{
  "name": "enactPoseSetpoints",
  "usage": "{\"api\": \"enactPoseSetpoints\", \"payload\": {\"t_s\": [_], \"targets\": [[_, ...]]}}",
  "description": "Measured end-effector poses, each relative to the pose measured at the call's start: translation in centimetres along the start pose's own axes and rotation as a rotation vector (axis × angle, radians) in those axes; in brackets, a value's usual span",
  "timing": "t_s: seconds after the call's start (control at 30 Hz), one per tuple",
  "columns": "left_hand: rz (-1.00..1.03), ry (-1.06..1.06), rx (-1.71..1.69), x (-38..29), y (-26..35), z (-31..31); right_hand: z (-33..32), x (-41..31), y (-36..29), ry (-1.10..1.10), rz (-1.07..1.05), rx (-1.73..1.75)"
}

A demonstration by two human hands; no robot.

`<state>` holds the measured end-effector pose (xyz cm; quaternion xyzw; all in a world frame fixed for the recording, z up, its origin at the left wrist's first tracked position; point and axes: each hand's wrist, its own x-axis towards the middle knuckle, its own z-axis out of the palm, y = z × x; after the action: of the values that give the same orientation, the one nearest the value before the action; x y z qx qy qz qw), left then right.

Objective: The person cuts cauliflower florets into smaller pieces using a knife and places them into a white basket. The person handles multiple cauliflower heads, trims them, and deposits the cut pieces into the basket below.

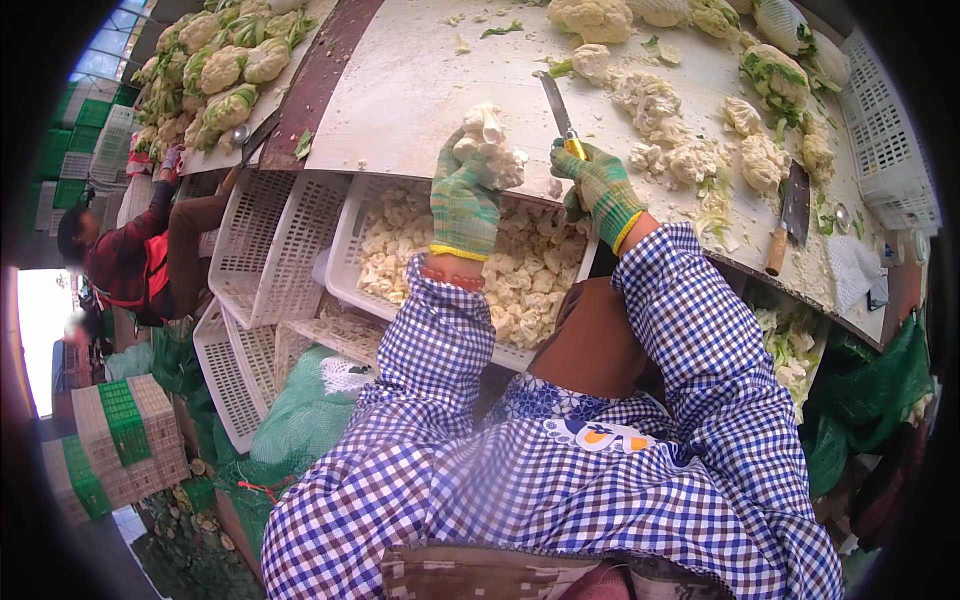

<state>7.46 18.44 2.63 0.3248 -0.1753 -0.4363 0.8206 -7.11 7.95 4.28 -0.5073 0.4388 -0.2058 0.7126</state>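
My left hand (466,199), in a green knit glove with a yellow cuff, holds a cauliflower piece (491,146) with its pale stem up, over the table's front edge. My right hand (600,184), gloved alike, grips a curved-blade knife (556,109) by its yellow handle; the blade points up and away, apart from the cauliflower. Below both hands a white plastic crate (341,259) holds many cut cauliflower florets (525,277). Cauliflower pieces (649,101) lie on the white tabletop (420,67) to the right of the knife.
A cleaver (795,202) with a wooden handle lies at the table's right, near whole cauliflowers (776,75) and a white crate (889,135). Empty crates (262,247) lean at the left beside a green mesh sack (307,412). A co-worker (142,255) sits at the far left by heaped cauliflowers (221,67).
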Motion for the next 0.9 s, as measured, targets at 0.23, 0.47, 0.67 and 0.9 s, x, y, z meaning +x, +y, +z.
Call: {"api": "enactPoseSetpoints", "payload": {"t_s": [0.23, 0.47, 0.67, 0.9], "targets": [[0.079, 0.112, 0.313, -7.5, 2.2, 1.8, 4.6, -5.4, 0.5, -0.024, -0.564, -0.713], [0.028, -0.031, 0.03, -11.9, 3.0, 0.4, 4.5, -10.6, 0.9, -0.197, -0.346, -0.235], [0.002, -0.034, -0.107, -12.4, 5.3, -1.2, 5.5, -12.0, 0.4, -0.173, -0.184, -0.24], [0.16, 0.004, 0.688, -14.8, 8.3, 0.4, 6.4, -12.9, -1.4, -0.216, -0.177, -0.15]]}}
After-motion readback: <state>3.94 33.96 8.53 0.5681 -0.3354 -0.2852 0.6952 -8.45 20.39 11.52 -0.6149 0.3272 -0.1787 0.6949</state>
